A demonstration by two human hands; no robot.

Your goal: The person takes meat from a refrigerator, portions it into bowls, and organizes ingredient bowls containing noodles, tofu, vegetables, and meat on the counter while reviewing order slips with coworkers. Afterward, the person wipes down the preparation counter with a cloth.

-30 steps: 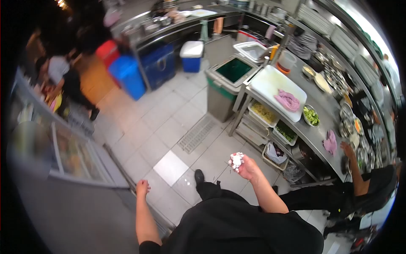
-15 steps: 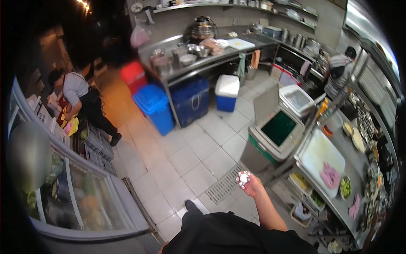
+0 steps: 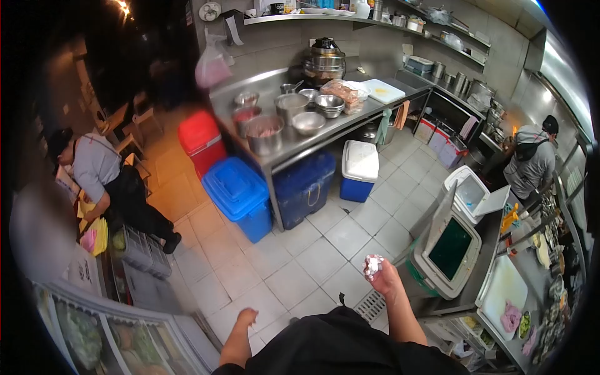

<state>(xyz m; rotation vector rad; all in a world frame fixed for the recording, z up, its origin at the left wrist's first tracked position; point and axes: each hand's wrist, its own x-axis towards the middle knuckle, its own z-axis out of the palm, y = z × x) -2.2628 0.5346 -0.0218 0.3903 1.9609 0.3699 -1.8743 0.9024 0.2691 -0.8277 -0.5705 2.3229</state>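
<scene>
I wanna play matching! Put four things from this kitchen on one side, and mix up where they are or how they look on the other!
1. Right hand
2. Pink bag
3. Blue tub
4. Grey bin

A. Lid open, green inside
B. Hanging up by the wall
C. Holding something white
D. Lid on, next to a red box

Pairs: 1-C, 2-B, 3-D, 4-A

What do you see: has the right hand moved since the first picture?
Yes, forward: the right hand now appears past the floor drain, which was ahead of it.
</scene>
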